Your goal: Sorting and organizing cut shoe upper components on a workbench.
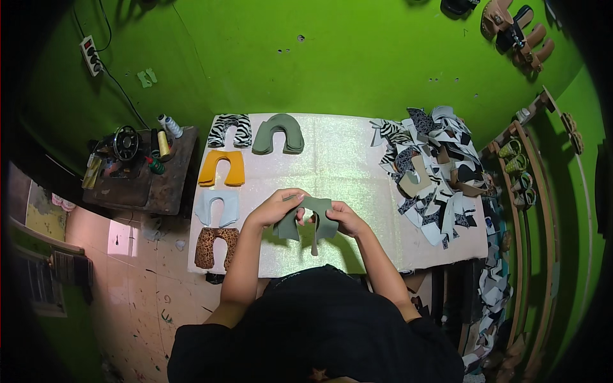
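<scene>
Head view: left hand (pixel 279 207) and right hand (pixel 347 219), curled inward, pinch a green U-shaped piece (pixel 316 203).

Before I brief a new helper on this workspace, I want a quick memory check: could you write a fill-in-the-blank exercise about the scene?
1. The left hand and right hand hold a piece coloured ____.
2. The yellow stack lies between the pale stack and the ____-print stack.
3. The scrap pile lies at the table's ____ end.

Missing words: green; zebra; right.
</scene>
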`<state>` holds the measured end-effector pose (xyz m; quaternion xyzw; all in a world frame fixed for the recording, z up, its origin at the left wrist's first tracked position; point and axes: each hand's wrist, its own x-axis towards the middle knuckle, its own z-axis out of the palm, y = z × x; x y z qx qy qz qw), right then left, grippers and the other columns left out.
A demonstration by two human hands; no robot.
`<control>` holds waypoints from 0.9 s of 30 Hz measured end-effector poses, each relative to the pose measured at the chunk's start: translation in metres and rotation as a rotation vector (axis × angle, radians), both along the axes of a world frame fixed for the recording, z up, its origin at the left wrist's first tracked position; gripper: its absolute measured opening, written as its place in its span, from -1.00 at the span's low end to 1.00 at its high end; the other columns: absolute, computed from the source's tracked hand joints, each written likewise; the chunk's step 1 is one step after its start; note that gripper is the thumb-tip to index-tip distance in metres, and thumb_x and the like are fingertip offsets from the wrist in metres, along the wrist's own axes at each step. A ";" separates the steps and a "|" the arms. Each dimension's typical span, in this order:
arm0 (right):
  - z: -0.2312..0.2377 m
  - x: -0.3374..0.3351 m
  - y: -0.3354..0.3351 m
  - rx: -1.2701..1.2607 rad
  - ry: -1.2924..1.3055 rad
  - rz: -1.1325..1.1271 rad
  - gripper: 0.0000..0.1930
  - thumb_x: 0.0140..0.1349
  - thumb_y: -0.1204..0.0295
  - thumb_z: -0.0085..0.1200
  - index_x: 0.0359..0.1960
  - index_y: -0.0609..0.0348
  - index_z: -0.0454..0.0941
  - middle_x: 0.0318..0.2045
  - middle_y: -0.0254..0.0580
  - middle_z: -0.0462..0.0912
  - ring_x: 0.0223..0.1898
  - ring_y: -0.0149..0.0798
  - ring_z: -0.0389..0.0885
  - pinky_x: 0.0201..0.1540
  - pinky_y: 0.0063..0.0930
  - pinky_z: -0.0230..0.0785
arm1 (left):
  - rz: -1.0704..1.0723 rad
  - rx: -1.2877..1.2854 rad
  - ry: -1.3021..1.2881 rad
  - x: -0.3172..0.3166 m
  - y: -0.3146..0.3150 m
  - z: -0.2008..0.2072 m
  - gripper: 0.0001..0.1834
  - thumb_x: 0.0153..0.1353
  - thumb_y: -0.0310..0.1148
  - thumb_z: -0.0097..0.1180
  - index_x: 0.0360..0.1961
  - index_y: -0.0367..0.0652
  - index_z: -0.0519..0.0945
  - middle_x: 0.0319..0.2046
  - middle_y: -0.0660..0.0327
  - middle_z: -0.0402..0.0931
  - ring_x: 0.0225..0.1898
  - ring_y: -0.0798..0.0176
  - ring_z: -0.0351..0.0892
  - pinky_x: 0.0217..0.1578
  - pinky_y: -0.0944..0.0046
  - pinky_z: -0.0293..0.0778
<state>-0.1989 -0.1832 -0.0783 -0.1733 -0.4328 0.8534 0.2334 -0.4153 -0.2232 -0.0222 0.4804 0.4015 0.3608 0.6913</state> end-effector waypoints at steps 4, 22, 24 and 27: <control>-0.007 0.002 0.008 0.097 -0.187 -0.162 -0.71 0.14 0.36 0.02 -0.18 0.31 0.45 -0.42 -0.26 0.57 -0.33 -0.39 0.55 -0.21 -0.52 0.38 | 0.055 -0.104 -0.061 -0.001 0.004 -0.002 -0.76 0.26 -0.32 -0.18 -0.14 -0.25 0.34 -0.59 0.22 0.42 -0.55 0.33 0.51 -0.46 0.36 0.50; -0.034 -0.036 0.079 0.049 -0.564 -0.246 -0.80 0.18 0.34 -0.07 -0.31 0.22 0.49 -0.45 -0.35 0.52 -0.41 -0.50 0.41 -0.33 -0.58 0.28 | 0.284 -0.335 -0.125 -0.035 0.038 -0.097 -0.68 0.21 -0.52 -0.25 0.02 -0.22 0.28 -0.34 0.15 0.37 -0.36 0.20 0.50 -0.32 0.28 0.47; -0.027 -0.049 0.089 -0.082 -0.541 -0.190 -0.77 0.17 0.33 -0.05 -0.26 0.24 0.50 -0.40 -0.34 0.55 -0.38 -0.45 0.47 -0.30 -0.56 0.31 | 0.305 -0.358 -0.176 -0.046 0.051 -0.096 -0.64 0.19 -0.56 -0.26 0.04 -0.20 0.24 -0.32 0.15 0.35 -0.33 0.18 0.51 -0.31 0.27 0.48; -0.042 -0.063 0.117 -0.009 -0.570 -0.070 -0.78 0.17 0.35 -0.04 -0.25 0.26 0.47 -0.38 -0.32 0.55 -0.38 -0.45 0.49 -0.28 -0.53 0.35 | 0.312 -0.353 -0.244 -0.061 0.073 -0.090 -0.58 0.16 -0.61 -0.27 0.09 -0.18 0.18 -0.27 0.14 0.34 -0.27 0.14 0.50 -0.24 0.25 0.47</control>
